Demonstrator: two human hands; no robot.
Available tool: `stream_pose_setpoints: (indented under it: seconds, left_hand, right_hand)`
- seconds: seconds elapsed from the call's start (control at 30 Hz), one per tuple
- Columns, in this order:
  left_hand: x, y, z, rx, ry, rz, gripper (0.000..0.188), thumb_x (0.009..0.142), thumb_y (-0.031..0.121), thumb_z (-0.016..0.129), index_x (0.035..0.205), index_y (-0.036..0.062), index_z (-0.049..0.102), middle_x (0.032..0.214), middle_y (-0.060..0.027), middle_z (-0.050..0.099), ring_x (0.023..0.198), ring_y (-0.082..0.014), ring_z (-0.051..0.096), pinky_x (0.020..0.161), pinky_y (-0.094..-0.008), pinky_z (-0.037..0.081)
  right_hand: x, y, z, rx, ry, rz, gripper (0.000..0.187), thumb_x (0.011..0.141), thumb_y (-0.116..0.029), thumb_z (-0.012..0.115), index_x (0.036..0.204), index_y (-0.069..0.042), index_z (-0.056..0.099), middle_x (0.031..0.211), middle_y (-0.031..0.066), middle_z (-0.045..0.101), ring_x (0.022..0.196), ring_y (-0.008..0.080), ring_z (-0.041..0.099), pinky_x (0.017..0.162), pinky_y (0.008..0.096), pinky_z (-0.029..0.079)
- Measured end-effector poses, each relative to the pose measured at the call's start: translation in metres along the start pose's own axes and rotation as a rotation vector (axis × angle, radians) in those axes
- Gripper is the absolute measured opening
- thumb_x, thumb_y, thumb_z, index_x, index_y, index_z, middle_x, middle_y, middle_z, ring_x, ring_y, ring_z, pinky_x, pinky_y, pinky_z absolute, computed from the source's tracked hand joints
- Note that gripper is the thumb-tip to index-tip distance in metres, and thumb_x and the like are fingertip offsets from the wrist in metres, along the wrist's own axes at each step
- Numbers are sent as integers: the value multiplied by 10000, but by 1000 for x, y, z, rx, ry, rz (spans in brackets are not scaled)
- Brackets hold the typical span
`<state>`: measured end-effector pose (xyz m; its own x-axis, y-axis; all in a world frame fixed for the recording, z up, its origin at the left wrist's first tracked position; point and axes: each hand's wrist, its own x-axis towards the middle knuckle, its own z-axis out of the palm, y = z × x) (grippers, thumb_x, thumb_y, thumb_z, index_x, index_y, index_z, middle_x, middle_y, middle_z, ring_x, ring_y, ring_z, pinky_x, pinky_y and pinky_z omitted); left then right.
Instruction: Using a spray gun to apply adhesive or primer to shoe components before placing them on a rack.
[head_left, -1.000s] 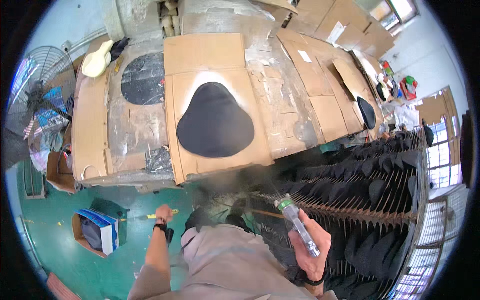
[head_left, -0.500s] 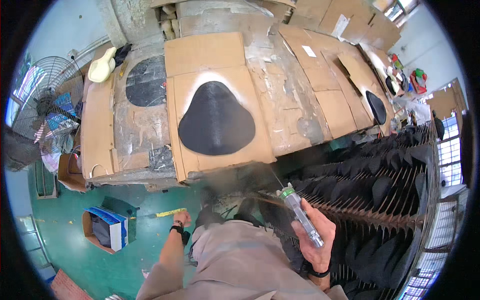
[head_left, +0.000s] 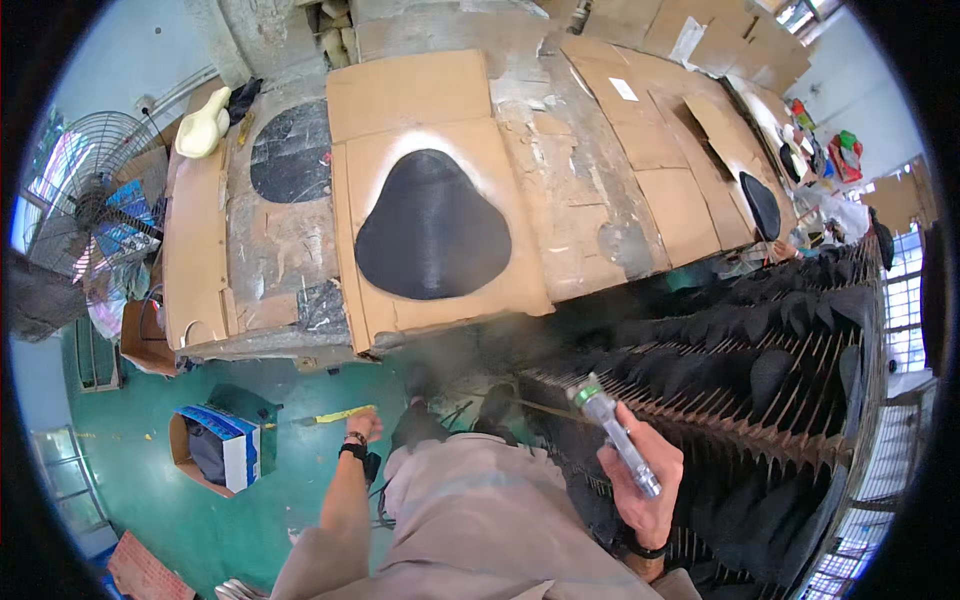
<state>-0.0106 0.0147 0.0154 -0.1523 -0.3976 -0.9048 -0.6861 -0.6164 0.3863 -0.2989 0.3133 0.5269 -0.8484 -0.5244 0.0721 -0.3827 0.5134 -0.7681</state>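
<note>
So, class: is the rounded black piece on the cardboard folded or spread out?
Spread out: the black piece lies flat on the cardboard, its whole rounded outline showing and no fold visible.

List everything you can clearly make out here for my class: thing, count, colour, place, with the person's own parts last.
Rounded triangular pad: one, black, on the cardboard sheet
Cardboard sheet: one, brown, mid-table
Table: one, grey-brown, upper middle
Rounded patch: one, blackish, table's left
Oval pad: one, black, table's right
Moulded piece: one, cream, table's far left
Fan: one, dark, far left
Open box: one, blue-white, floor at left
Rack: one, rusty, right
Flat pieces: many, black, on the rack
Tool: one, silver-grey with green, right hand
Left hand: one, bare, lower left of centre
Right hand: one, bare, around the tool
</note>
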Motion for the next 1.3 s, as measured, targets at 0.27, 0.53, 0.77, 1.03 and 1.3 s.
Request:
stream_pose_setpoints:
  seconds: [0.27,0.53,0.77,1.03,1.3]
  left_hand:
    - [15,25,17,9,11,81,292,905,177,614,1173,80,678,998,-82,726,832,-220,730,656,-425,608]
    - [54,-55,-34,608,-37,430,196,913,158,527,938,110,715,923,-59,744,823,-198,726,605,-378,615]
    - [-4,-9,-8,-30,-3,-68,205,929,113,511,1025,67,686,915,-104,715,801,-242,718,663,-463,622]
    - [3,18,8,78,-15,-14,194,927,168,547,1028,89,692,908,-79,704,781,-226,707,646,-443,608]
    - [15,25,17,150,-56,20,239,938,196,555,1088,73,695,890,-91,715,760,-208,714,600,-400,598]
  right_hand:
    - [-1,-2,6,15,-263,11,587,709,102,737,1283,33,638,927,187,697,760,309,682,714,318,528]
    - [37,-12,32,109,-150,-146,543,754,98,731,1284,74,618,931,213,689,754,290,684,713,323,535]
    - [39,-3,44,-21,23,-117,498,792,66,731,1275,86,611,971,219,697,836,312,696,766,351,538]
    - [13,1,21,-189,-46,53,518,782,69,733,1287,47,620,980,208,697,838,342,688,767,361,536]
    - [13,-19,20,6,11,-34,507,755,65,731,1254,53,645,912,178,679,760,230,641,739,281,496]
